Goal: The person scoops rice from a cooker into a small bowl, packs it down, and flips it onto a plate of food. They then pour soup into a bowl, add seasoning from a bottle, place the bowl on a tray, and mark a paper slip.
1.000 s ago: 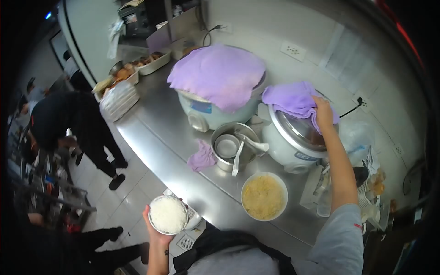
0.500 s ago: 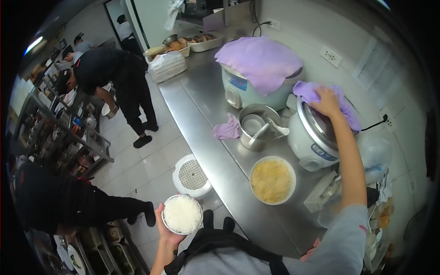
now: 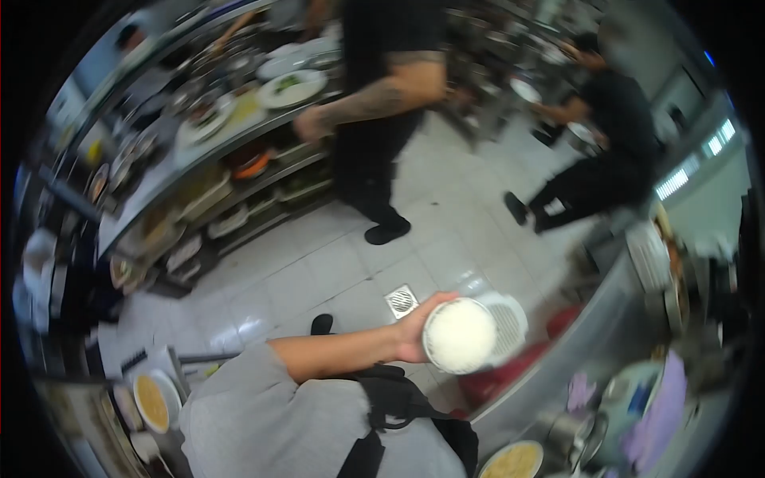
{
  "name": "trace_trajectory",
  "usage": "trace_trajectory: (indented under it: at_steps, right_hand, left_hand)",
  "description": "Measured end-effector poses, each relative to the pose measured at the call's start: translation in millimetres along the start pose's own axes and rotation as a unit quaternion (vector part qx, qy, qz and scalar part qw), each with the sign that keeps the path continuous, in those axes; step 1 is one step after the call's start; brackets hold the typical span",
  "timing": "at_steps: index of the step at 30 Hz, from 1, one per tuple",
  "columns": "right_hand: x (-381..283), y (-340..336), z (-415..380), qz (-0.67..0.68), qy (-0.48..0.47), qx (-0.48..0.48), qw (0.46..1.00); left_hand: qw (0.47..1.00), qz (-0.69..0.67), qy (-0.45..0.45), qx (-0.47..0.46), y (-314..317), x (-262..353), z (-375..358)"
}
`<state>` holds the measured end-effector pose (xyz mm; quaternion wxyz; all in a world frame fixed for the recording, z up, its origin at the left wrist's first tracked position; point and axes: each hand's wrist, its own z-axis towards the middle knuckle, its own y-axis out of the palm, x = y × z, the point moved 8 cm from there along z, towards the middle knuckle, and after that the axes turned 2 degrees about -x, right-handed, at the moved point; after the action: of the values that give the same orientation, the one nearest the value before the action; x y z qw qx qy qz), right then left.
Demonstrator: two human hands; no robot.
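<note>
The left hand [image 3: 412, 331], fingers partly curled, grips one side of the rice bowl [image 3: 456, 370] (right hand out of view).

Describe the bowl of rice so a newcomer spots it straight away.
Find the tiled floor mid-picture. Towards its lower edge, the wearer's left hand holds out a round bowl. White rice fills it, unlike the lower-left bowl and bottom-edge bowl, which hold yellow food.

No lettering or number can be read. A blue label [image 3: 640, 398] (its print too small and blurred) stands on the pale cooker [image 3: 618, 390], to the lower right of the fingers [image 3: 431, 307] of the person's left hand [image 3: 411, 333].
</note>
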<state>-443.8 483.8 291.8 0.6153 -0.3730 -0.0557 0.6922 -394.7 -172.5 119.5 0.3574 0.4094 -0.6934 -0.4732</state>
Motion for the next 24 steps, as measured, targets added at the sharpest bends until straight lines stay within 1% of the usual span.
trace_trajectory:
  at_steps: [2,3,4,5,6,8,10,11,12,13,14,15,16,17,18,19,20,22,23,24]
  right_hand:
    - [-56.9,69.2,-37.0,0.127,0.038,-0.106,0.985]
    - [-84.4,104.3,-59.5,0.185,0.054,-0.179,0.965]
    - [-120.9,140.5,-85.1,0.245,0.061,-0.245,0.936]
    - [-161.8,178.5,-101.7,0.295,0.055,-0.315,0.901]
    - [-221.5,208.8,-132.9,0.336,0.027,-0.382,0.861]
    - [-378.4,233.1,-208.7,0.39,-0.06,-0.457,0.798]
    - [-495.5,243.7,-277.3,0.358,-0.064,-0.58,0.729]
    - [-554.1,235.0,-309.7,0.35,-0.128,-0.606,0.703]
    - [-603.5,225.7,-340.1,0.342,-0.189,-0.627,0.673]
    - [-640.3,220.0,-368.5,0.34,-0.225,-0.647,0.645]
    - [-674.9,214.7,-398.8,0.338,-0.258,-0.663,0.616]
    - [-706.8,211.1,-429.4,0.337,-0.288,-0.678,0.586]
    - [-730.0,211.7,-458.5,0.34,-0.282,-0.705,0.556]
    - [-747.7,212.4,-486.7,0.337,-0.276,-0.732,0.524]
    - [-766.9,210.6,-507.8,0.334,-0.273,-0.756,0.492]
    - [-787.7,204.5,-526.1,0.303,-0.289,-0.777,0.47]
    - [-806.1,200.5,-540.8,0.301,-0.3,-0.786,0.449]
    - [-832.8,197.5,-571.9,0.295,-0.315,-0.807,0.404]
    - [-843.9,198.9,-584.7,0.291,-0.274,-0.835,0.378]
    - [-857.2,202.8,-593.8,0.299,-0.25,-0.846,0.364]
  left_hand:
    - [0.998,-0.039,0.039,0.033,-15.2,22.0,-35.9]
    - [0.997,-0.055,0.061,0.012,-23.5,34.2,-54.7]
    - [0.994,-0.071,0.081,-0.01,-34.4,45.6,-74.2]
    - [0.99,-0.086,0.103,-0.03,-26.3,57.8,-83.0]
    - [0.986,-0.095,0.127,-0.056,-34.5,72.9,-108.0]
    - [0.973,-0.109,0.173,-0.105,-49.1,103.6,-162.5]
    - [0.955,-0.103,0.249,-0.123,-63.3,139.9,-222.5]
    - [0.945,-0.098,0.282,-0.131,-71.1,159.6,-251.6]
    - [0.938,-0.088,0.325,-0.077,-89.9,182.2,-277.7]
    - [0.927,-0.08,0.366,-0.021,-111.6,206.4,-304.8]
    - [0.912,-0.068,0.403,0.036,-132.3,234.9,-333.9]
    - [0.898,-0.058,0.432,0.058,-148.3,269.2,-361.3]
    - [0.884,-0.053,0.457,0.081,-164.2,302.1,-387.6]
    - [0.88,-0.053,0.463,0.097,-175.1,335.5,-412.2]
    - [0.874,-0.054,0.471,0.109,-184.5,373.0,-435.8]
    - [0.875,-0.024,0.472,0.104,-193.0,411.2,-455.3]
    - [0.876,0.007,0.473,0.097,-198.8,447.4,-473.2]
    - [0.861,0.007,0.496,0.114,-204.6,501.8,-501.6]
    - [0.844,0.038,0.505,0.175,-212.6,522.1,-517.0]
    - [0.844,0.033,0.503,0.182,-214.2,536.4,-525.2]
